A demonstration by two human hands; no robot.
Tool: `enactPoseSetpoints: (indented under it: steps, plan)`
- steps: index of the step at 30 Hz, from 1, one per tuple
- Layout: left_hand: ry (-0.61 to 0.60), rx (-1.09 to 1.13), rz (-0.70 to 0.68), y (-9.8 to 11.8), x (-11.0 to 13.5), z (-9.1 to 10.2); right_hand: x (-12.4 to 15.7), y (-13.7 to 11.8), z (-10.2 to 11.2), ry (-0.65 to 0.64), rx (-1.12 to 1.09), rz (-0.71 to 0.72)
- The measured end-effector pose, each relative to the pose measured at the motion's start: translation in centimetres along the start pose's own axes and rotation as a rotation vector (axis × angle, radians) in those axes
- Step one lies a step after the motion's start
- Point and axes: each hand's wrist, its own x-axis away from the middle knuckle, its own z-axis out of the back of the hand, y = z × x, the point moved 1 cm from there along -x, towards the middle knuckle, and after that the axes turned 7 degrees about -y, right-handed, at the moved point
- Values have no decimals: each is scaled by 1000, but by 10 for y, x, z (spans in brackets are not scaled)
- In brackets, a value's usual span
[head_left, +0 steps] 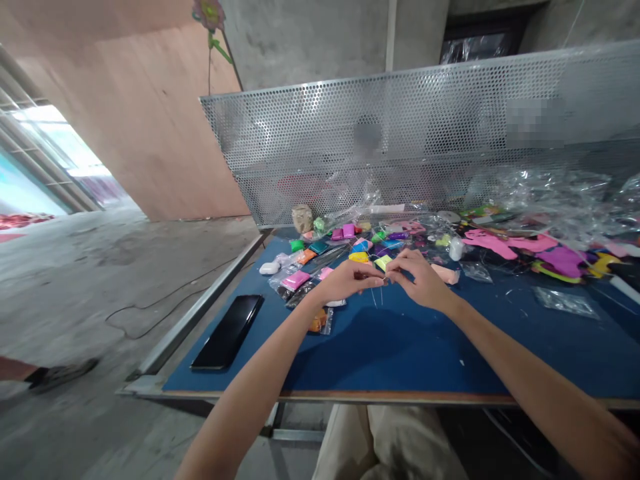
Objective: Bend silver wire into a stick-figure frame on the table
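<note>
My left hand (351, 280) and my right hand (416, 279) meet fingertip to fingertip above the blue table. Both are closed in a pinch on a thin pale wire or thread (382, 295), whose two loose ends hang below the fingers. What lies right between the fingertips is too small to make out. Just behind the hands are a yellow packet (383, 263) and a blue and pink packet (362, 245). Beneath my left wrist lies an orange packet (318, 323) in clear plastic.
A black phone (229, 333) lies at the table's left. Several coloured packets, a pink cutout sheet (490, 243), a purple piece (563, 261) and clear plastic bags (545, 193) crowd the back. A perforated metal panel (310, 127) stands behind. Another person's foot (63, 375) is at far left.
</note>
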Motion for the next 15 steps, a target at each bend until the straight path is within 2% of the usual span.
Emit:
enactPoseSetpoints:
  steps: [3, 8, 12, 15]
  plan:
    - [-73, 105, 25, -4, 2, 2, 1, -1, 2, -15, -39, 26]
    - [-86, 147, 11, -4, 1, 0, 1, -6, -3, -6, -70, 25]
    - [-16, 105, 32, -1, 1, -3, 1, -8, -8, 14, -88, -18]
    - [103, -98, 38, 4, 1, -8, 0, -9, -11, 43, -72, -58]
